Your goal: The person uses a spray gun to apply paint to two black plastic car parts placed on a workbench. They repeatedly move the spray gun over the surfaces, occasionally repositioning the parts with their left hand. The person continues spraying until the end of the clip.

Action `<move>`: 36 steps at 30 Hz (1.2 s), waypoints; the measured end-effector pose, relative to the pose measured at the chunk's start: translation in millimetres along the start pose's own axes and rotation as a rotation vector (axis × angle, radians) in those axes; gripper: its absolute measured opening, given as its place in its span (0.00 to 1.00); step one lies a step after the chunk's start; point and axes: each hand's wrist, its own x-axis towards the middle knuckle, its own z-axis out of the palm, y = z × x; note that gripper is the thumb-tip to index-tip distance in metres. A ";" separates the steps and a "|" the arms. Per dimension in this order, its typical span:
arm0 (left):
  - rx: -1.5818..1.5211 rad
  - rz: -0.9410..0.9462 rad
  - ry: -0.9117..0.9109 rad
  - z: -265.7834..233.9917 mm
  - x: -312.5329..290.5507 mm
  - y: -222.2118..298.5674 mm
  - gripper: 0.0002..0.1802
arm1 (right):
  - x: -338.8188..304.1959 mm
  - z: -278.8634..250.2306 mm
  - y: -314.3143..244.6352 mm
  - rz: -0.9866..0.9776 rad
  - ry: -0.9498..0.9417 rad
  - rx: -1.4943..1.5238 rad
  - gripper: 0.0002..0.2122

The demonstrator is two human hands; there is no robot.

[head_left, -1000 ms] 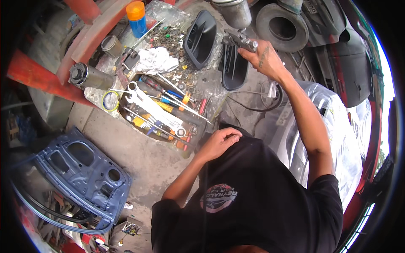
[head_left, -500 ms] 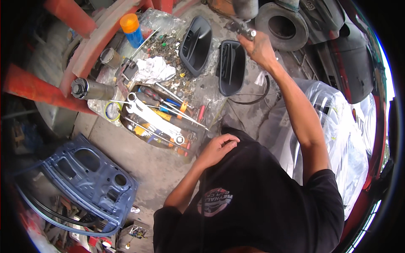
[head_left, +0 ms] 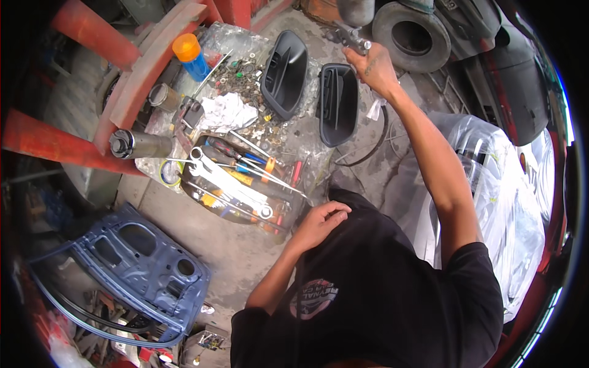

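Observation:
My right hand (head_left: 375, 69), out at the far right, is closed round what looks like a metal spray gun (head_left: 352, 40), partly hidden by the fingers. Just left of it stand two dark grey, oblong plastic housings, the nearer one (head_left: 338, 105) closest to the hand and the other (head_left: 284, 75) further left. On my dark-clothed knee rests my left hand (head_left: 319, 224), fingers loosely stretched and nothing in them. Left of that hand lies a group of tools, with bright wrenches (head_left: 230, 184) and screwdrivers (head_left: 230, 150).
A blue-orange spray can (head_left: 192, 56), crumpled white cloth (head_left: 227, 113) and scattered small fasteners (head_left: 242, 76) lie beyond the tools. Red metal posts (head_left: 67, 144) stand left. A blue car door panel (head_left: 141, 264) leans lower left. A tyre (head_left: 411, 38) and plastic-wrapped parts (head_left: 485, 202) are on the right.
The whole view has shifted slightly, so the surroundings appear a little lower and further right. Both hands keep nearly the same pose, the right one still gripping the spray gun.

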 end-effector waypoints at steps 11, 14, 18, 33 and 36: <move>-0.006 -0.013 0.009 0.6 1.0 5.0 0.11 | -26.8 -8.5 -23.7 0.028 -0.222 -0.003 0.17; 0.023 0.012 0.010 0.0 3.7 6.6 0.11 | -39.3 -20.0 -65.5 0.140 -0.368 0.059 0.17; 0.048 0.066 0.002 0.0 8.0 0.3 0.12 | -17.5 -14.4 -57.9 -0.241 -0.193 -0.106 0.17; -0.029 0.020 0.007 -1.9 1.0 -14.0 0.14 | -64.4 -25.5 -122.2 -0.201 -0.559 -0.317 0.20; -0.019 0.033 0.001 -0.8 1.2 -17.1 0.14 | -54.7 -21.4 -112.6 -0.407 -0.404 -0.305 0.17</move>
